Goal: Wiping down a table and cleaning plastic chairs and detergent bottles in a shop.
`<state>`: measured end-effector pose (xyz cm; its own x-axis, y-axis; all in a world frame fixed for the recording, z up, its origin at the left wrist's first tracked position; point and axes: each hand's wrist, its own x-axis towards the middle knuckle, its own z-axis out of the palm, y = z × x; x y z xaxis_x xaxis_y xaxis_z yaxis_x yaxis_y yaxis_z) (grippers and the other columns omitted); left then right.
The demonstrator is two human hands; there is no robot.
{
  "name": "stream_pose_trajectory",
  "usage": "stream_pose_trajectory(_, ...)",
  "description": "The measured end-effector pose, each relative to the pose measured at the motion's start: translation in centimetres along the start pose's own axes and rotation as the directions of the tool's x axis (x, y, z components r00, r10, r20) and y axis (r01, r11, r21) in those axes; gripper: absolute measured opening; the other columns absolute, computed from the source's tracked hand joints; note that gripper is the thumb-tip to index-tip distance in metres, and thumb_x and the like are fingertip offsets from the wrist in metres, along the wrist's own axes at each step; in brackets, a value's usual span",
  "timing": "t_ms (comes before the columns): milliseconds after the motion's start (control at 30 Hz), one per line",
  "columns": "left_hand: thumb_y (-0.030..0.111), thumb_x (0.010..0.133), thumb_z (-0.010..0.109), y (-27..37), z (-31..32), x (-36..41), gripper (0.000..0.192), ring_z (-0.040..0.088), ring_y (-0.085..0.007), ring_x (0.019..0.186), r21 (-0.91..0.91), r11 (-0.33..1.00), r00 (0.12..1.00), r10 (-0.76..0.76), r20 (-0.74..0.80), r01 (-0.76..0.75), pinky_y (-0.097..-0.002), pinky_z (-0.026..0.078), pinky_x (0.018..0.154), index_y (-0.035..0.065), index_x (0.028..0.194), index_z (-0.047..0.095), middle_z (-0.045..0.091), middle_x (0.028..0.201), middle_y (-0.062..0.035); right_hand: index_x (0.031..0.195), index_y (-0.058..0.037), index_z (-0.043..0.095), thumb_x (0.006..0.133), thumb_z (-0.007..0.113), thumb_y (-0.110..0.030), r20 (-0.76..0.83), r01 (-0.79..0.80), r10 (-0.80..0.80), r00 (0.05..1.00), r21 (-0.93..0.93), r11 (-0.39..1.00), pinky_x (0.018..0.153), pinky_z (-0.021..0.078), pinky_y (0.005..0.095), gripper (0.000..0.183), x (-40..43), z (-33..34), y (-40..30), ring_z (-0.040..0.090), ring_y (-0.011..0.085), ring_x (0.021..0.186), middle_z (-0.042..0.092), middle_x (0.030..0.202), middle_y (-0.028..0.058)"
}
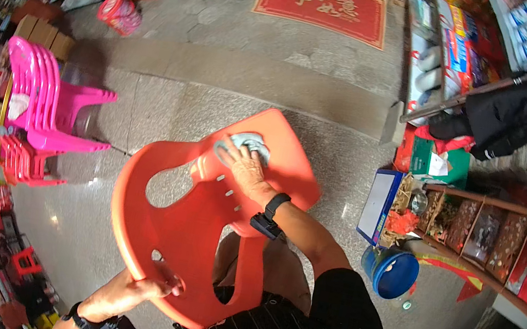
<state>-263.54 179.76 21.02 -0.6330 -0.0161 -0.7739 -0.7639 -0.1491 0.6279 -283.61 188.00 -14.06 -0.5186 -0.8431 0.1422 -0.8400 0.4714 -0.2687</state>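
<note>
An orange-red plastic chair (168, 222) with a curved, slotted back stands right in front of me, tilted towards my body. My left hand (140, 291) grips the outer edge of its backrest at the lower left, the fingertips at an opening in the back. On the chair's seat (292, 153) my right hand (245, 164) lies spread over a light grey-blue cloth (251, 141), pressing it against the plastic. Part of the cloth is hidden beneath my fingers. Both wrists wear a black strap with a small dark device.
Stacked pink plastic chairs (45, 99) stand at the left, near a pink bin (119, 15). A blue bucket (389, 274) and a blue-edged white board (379, 206) are at the right. Goods fill shelves on both sides; a red mat (323, 6) lies beyond a floor step.
</note>
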Motion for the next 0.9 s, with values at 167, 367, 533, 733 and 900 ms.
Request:
stream_pose_trajectory(167,0.005,0.076,0.055,2.1,2.2,0.4,0.017,0.063,-0.0239,0.091,0.044,0.999,1.000,-0.001,-0.031,0.002,-0.0334,0.047,0.084,-0.0039,0.090,0.061,0.065,0.092,-0.0137,0.130,-0.0203,0.047,0.080,0.053,-0.018,-0.011,-0.448,0.448,0.894,-0.057,0.892,0.078,0.0446,0.0438,0.050,-6.3,-1.6,8.0,0.050,0.0255,0.101,0.033,0.145,0.0095)
stream_pose_trajectory(367,0.010,0.075,0.056,3.8,2.9,1.8,0.016,0.063,-0.0231,0.088,0.012,1.000,0.992,-0.005,-0.126,0.007,-0.0296,0.047,0.079,-0.0037,0.083,0.061,0.066,0.086,-0.0136,0.118,-0.0158,0.055,0.071,0.061,-0.008,0.214,-0.147,0.065,0.975,0.393,0.908,0.091,0.0438,0.0481,0.048,-20.7,-2.8,8.7,0.048,0.0362,0.110,0.039,0.136,0.0155)
stream_pose_trajectory(533,0.013,0.073,0.056,6.8,3.3,5.1,0.019,0.063,-0.0204,0.084,0.115,0.991,0.990,-0.050,-0.129,0.065,-0.0245,0.045,0.071,-0.0019,0.083,0.062,0.068,0.088,-0.0147,0.120,-0.0121,0.054,0.065,0.060,0.000,0.347,-0.216,-0.008,0.938,0.602,0.769,0.095,0.0421,0.0431,0.056,-24.9,-2.5,8.1,0.048,0.0342,0.112,0.048,0.123,0.0170)
stream_pose_trajectory(733,0.013,0.074,0.056,10.3,1.0,10.0,0.017,0.063,-0.0205,0.085,0.089,0.992,0.995,0.092,-0.036,-0.088,-0.0249,0.046,0.073,-0.0010,0.083,0.060,0.067,0.088,-0.0142,0.123,-0.0097,0.053,0.068,0.058,-0.010,0.273,-0.239,0.033,0.961,0.770,0.592,0.088,0.0414,0.0444,0.055,-23.2,-1.9,8.2,0.051,0.0364,0.100,0.057,0.100,0.0177)
stream_pose_trajectory(900,0.020,0.079,0.057,16.2,-2.7,17.4,0.018,0.036,-0.0015,0.048,0.217,0.975,0.996,0.039,0.080,-0.055,-0.0188,0.022,0.041,0.0057,0.088,0.063,0.066,0.079,-0.0017,0.121,-0.0013,0.055,0.071,0.058,-0.021,0.202,-0.298,0.283,0.938,0.886,0.356,0.093,0.0390,0.0416,0.054,-14.1,-4.1,10.4,0.052,0.0346,0.101,0.058,0.110,0.0177)
